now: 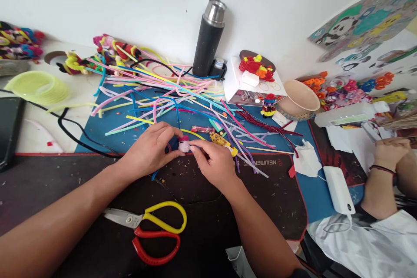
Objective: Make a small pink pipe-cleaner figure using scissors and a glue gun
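Note:
In the head view, a small pale-pink wound pipe-cleaner piece (pixel 184 144) with a magenta top stands between my two hands above the dark desk mat. My left hand (pixel 151 145) comes from the left, its fingers and thumb closed about the piece. From the right, my right hand (pixel 213 160) pinches at the piece's side; what lies right between those fingertips is partly hidden. Loose coloured pipe cleaners (pixel 143 91) spread out just beyond both hands. A pair of scissors (pixel 146 226) with one yellow and one red handle lies nearer to me, blades pointing left.
A black thermos (pixel 209 39) stands against the wall beside a white box (pixel 237 78). A beige bowl (pixel 299 102) is at the right, a yellow-green coil (pixel 35 89) at the left. A lighter (pixel 202 129) lies behind my right hand. Another person's clasped hands (pixel 389 154) rest at far right.

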A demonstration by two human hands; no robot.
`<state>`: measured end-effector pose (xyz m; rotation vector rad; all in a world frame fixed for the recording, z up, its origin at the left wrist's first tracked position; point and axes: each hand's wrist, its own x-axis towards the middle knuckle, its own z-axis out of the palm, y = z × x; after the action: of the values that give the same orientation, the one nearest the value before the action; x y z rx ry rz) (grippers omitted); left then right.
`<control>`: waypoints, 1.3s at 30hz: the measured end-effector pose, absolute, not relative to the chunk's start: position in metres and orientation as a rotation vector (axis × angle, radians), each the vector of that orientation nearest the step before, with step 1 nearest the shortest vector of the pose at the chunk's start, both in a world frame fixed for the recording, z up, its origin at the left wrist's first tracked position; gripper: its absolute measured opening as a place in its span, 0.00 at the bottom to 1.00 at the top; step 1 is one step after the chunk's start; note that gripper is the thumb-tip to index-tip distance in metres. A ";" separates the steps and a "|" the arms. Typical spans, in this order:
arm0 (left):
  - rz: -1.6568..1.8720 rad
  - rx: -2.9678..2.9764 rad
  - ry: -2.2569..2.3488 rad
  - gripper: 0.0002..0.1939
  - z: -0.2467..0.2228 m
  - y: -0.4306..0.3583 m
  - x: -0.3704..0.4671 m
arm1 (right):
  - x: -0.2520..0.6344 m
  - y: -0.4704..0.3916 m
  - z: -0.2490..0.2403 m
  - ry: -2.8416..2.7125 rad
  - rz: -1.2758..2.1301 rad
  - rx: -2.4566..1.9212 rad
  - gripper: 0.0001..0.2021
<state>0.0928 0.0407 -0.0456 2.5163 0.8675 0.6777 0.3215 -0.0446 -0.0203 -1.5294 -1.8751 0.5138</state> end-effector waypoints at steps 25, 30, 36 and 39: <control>0.716 2.487 0.849 0.10 -0.046 0.040 0.093 | 0.318 -0.044 -0.024 -2.073 0.562 -1.552 0.14; 0.708 2.472 0.843 0.11 -0.045 0.040 0.093 | 0.320 -0.044 -0.019 -1.960 0.530 -1.507 0.14; 0.675 2.474 0.869 0.16 -0.043 0.040 0.091 | 0.323 -0.046 -0.021 -1.833 0.527 -1.530 0.14; 0.675 2.485 0.861 0.17 -0.043 0.039 0.091 | 0.322 -0.046 -0.021 -1.809 0.522 -1.503 0.14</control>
<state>0.0906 0.0392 -0.0431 2.4849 0.8613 0.6753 0.3224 -0.0457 -0.0213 -1.5026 -1.8094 0.5220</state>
